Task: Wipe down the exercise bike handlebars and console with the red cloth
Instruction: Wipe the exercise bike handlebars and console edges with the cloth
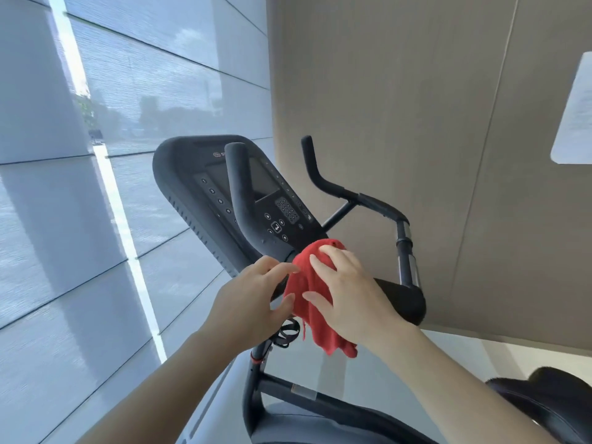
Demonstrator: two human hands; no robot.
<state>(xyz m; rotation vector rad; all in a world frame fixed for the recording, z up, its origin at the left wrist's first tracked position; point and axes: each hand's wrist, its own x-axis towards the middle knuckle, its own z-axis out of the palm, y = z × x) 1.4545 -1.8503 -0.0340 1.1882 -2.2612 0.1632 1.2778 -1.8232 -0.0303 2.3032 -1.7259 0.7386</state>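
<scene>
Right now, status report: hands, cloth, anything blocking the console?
Right hand flat on red cloth, draped over handlebars. Left hand touching cloth's edge. One grip stands in front of console.

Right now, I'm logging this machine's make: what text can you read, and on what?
"S": console top, beside a logo; the rest hidden behind the handlebar.
"1", "3", "6": probably, on its left buttons.
Keypad: too small.
Wall notice: blurred.
</scene>
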